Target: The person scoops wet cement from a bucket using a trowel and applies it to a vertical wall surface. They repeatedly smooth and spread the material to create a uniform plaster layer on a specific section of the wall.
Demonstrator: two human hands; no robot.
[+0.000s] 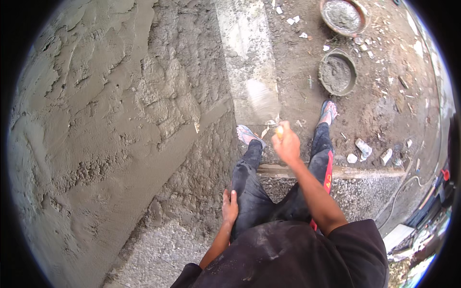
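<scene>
My right hand point(287, 144) is closed around the yellowish handle of a trowel point(262, 102). Its pale blade, smeared by motion, is over the flat grey strip point(249, 62) in front of my feet. Mortar smudges cover parts of that strip. My left hand point(230, 207) lies against the outside of my left leg, fingers stretched out, holding nothing. Wet grey mortar point(91, 120) spreads over the whole left side, smooth in places and rough or lumpy in others.
Right of the strip stands a bucket of mortar point(337, 73), with a wider mortar basin point(342, 17) beyond it. White fragments and a crumpled cup point(364, 149) litter the dirt. A ledge point(336, 172) runs behind my feet; a thin hose point(397, 194) curves at the right.
</scene>
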